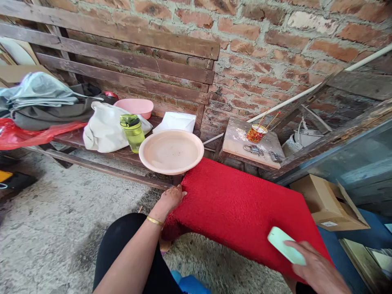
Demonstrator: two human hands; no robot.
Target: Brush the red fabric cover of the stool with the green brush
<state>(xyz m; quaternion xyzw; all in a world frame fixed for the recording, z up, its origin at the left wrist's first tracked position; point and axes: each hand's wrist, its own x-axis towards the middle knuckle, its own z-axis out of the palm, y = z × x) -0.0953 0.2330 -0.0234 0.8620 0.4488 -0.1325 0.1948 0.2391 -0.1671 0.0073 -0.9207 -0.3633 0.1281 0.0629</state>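
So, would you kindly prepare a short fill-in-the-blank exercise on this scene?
1. The left hand touches a cover coloured ____.
2. The pale green object is held by the person's ____.
3. In the picture, the green bottle is on the ____ side of the beige basin.
4. The wall is built of mortared ____.

Missing words: red; right hand; left; bricks.

I see by soft, even light; my bare right hand [318,264] blurs slightly, and the rough red-brick wall [245,49] looks stretched near the corner.
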